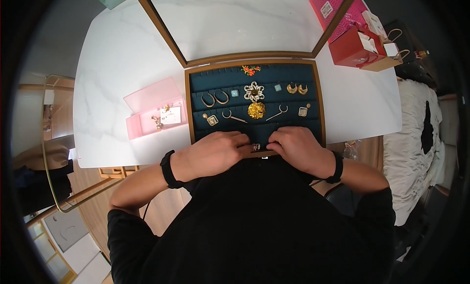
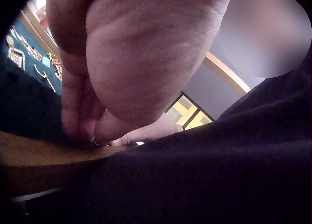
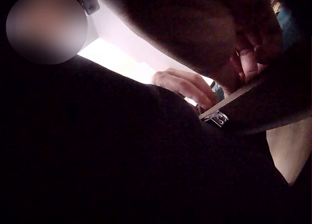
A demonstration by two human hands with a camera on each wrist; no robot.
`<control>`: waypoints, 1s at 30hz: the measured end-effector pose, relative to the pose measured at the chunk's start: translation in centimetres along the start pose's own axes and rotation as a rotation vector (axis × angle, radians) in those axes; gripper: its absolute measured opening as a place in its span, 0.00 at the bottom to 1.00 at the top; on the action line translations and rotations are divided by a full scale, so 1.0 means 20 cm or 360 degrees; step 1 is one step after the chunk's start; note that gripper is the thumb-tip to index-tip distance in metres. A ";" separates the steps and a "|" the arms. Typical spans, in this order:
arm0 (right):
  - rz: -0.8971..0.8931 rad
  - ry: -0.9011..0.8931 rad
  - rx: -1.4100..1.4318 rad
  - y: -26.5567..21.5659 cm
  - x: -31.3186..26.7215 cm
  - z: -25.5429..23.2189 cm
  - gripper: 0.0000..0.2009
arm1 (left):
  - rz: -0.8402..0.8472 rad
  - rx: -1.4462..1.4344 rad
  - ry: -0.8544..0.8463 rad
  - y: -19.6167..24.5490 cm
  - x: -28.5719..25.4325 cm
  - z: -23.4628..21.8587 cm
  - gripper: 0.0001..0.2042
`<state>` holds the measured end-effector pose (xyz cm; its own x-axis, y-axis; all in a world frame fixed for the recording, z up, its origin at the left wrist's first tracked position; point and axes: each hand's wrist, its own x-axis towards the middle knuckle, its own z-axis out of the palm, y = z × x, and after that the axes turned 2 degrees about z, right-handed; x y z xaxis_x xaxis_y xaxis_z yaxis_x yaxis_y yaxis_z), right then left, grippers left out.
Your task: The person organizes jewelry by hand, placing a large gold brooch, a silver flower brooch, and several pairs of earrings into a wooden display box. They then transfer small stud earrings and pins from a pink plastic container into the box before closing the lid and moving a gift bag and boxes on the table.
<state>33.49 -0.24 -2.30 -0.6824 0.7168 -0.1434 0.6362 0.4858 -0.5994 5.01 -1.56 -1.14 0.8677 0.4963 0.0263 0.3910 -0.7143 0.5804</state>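
A wooden-framed jewelry case (image 1: 321,98) with a dark teal lining lies with its glass lid raised. At its front row, my left hand (image 1: 218,154) has its fingertips around a small pinkish, sparkly piece (image 1: 255,147). Just to the right, my right hand (image 1: 299,149) is bent over the front edge, thumb and fingertips together; whether they hold anything is hidden. Behind the hands sit a gold round brooch (image 1: 256,110), a flower brooch (image 1: 254,91), a red flower piece (image 1: 250,70), hoop earrings (image 1: 222,97) and gold earrings (image 1: 292,88). The left wrist view shows the left fingers (image 2: 80,112) curled at the wooden rim.
Left of the case stands an open pink box (image 1: 139,126) holding gold jewelry and a white card. Red and pink packages (image 1: 353,48) and a brown paper bag stand on the white marbled table (image 1: 115,88) at the back right. The raised lid (image 1: 254,55) leans back behind the case.
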 end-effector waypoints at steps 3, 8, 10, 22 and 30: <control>-0.0023 0.0011 0.0033 0.00 0.01 0.02 0.08 | -0.0009 -0.0007 -0.0043 0.00 0.01 0.00 0.19; -0.0161 0.0021 0.0089 0.02 0.03 0.05 0.07 | 0.0002 -0.0069 -0.0043 -0.02 0.02 0.01 0.15; -0.0190 0.0020 0.0108 0.02 0.04 0.05 0.07 | -0.0003 -0.0111 -0.0060 -0.03 0.02 0.02 0.13; -0.0221 -0.0083 0.0367 0.03 0.08 0.04 0.07 | -0.0396 -0.0754 0.0325 -0.03 0.02 0.05 0.11; -0.0260 -0.0012 0.0158 0.01 0.08 0.06 0.07 | -0.0356 -0.0462 0.0245 0.01 0.06 0.05 0.14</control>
<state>32.09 0.29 -3.54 -0.7768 0.6282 -0.0435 0.4781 0.5435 -0.6899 6.38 -1.62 -1.92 0.7060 0.7079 -0.0180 0.4433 -0.4220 0.7908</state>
